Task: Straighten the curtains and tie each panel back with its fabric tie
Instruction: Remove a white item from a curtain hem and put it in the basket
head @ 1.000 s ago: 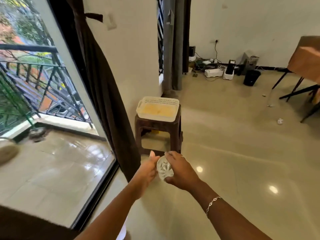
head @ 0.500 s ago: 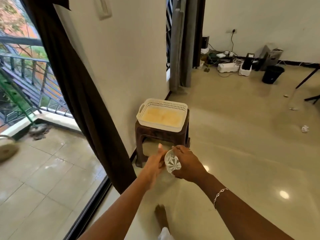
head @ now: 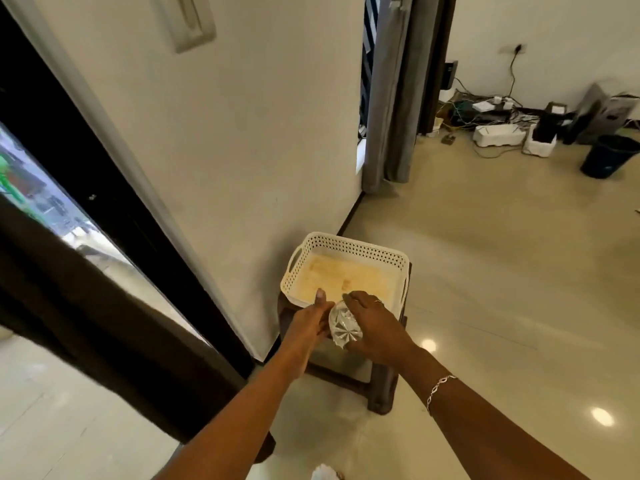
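A dark brown curtain panel (head: 104, 327) hangs at the left beside the balcony glass, reaching down to the floor. A grey curtain panel (head: 391, 98) hangs at the far window. No fabric tie shows in this frame. My right hand (head: 374, 327) grips a small clear cut-glass object (head: 344, 325) just over the near edge of a white perforated basket (head: 349, 247). My left hand (head: 310, 322) is at the object's left side with the thumb pointing up; its fingers lie against the glass.
The basket sits on a dark brown plastic stool (head: 381, 386) against the cream wall. At the far wall lie cables, a power strip (head: 498, 135) and a dark bin (head: 609, 155). Glossy tiled floor stretches to the right.
I have stepped closer to the stool and the view has tilted down. Both hands, still together on the glass object, have moved forward over the basket's near edge.
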